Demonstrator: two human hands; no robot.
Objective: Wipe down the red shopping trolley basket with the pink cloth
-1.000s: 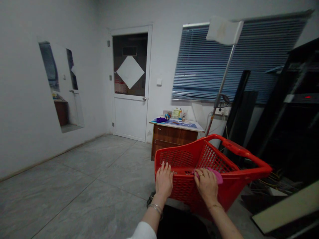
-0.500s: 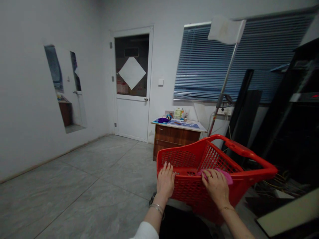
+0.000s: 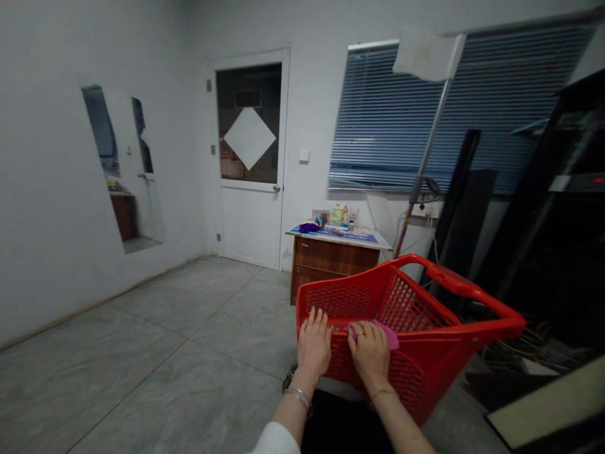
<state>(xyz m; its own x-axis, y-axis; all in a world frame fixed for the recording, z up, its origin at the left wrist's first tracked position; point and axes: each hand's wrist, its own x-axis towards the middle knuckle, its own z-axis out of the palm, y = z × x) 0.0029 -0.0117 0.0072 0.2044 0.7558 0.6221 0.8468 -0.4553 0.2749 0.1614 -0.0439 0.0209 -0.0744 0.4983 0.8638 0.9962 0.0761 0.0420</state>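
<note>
A red plastic shopping basket with mesh walls stands tilted in front of me. My left hand lies on its near rim at the left corner, fingers stretched over the edge. My right hand rests on the same rim close beside the left, fingers curled on a pink cloth pressed against the rim. A ring shows on the right hand and a bracelet on the left wrist.
A wooden cabinet with bottles and small items on top stands behind the basket. A white door is at the back, blue blinds to its right. Dark panels and racks crowd the right side. Grey tiled floor spreads left.
My right hand has slid the pink cloth leftward along the near rim, ending close to my left hand. The left hand stays in place.
</note>
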